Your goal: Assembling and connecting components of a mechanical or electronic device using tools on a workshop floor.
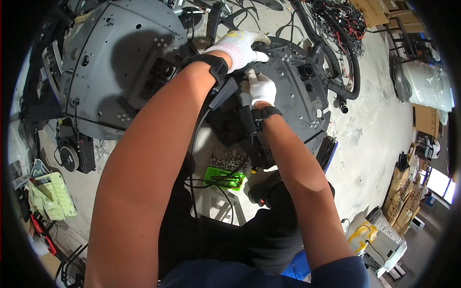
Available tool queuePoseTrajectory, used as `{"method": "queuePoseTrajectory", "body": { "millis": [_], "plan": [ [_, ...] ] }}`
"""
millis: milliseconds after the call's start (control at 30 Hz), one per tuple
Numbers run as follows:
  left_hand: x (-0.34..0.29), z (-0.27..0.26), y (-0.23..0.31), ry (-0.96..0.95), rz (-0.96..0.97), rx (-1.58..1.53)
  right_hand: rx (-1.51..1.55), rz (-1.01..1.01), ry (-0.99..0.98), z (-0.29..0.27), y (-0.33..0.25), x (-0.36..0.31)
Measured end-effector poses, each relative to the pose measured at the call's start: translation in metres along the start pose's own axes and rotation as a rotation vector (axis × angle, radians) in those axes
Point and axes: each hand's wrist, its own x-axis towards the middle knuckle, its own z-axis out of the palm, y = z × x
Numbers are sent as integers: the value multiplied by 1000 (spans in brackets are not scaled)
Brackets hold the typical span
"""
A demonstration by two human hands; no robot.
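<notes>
My left hand, in a white knitted glove with yellow smudges, lies at the far edge of a dark, rounded metal chassis. Its fingers and thumb are spread apart, and it appears to hold nothing. Closer to me, my right hand, also white-gloved, is curled at the left part of the same chassis. What its fingers grip, if anything, is hidden. Screws and square openings dot the chassis surface. Black straps with dark devices wrap both wrists.
Another large grey round chassis stands left. A green tray holds tools, with loose metal fittings beside it. A black corrugated hose and tangled wires lie at the far right. Cardboard boxes line the right side.
</notes>
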Motion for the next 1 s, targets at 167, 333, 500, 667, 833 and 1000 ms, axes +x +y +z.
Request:
{"method": "queuePoseTrajectory", "body": {
  "millis": [167,333,500,667,833,1000],
  "plan": [
    [3,-1,-1,-70,-67,-7,-1008,-721,-53,-8,-14,-15],
    [3,3,-3,1,-9,26,-1299,-644,-265,-14,-37,-32],
    [4,4,0,-13,-32,63,-1194,-612,-284,-7,-40,-35],
    [3,4,0,-15,-14,42,-998,-381,-210,-5,-33,-22],
    [5,5,-2,-11,-3,56,-1382,-795,-97,-13,-27,-26],
    [7,5,-3,-15,1,29,-1562,-1091,-125,-27,-31,-28]
  ]
}}
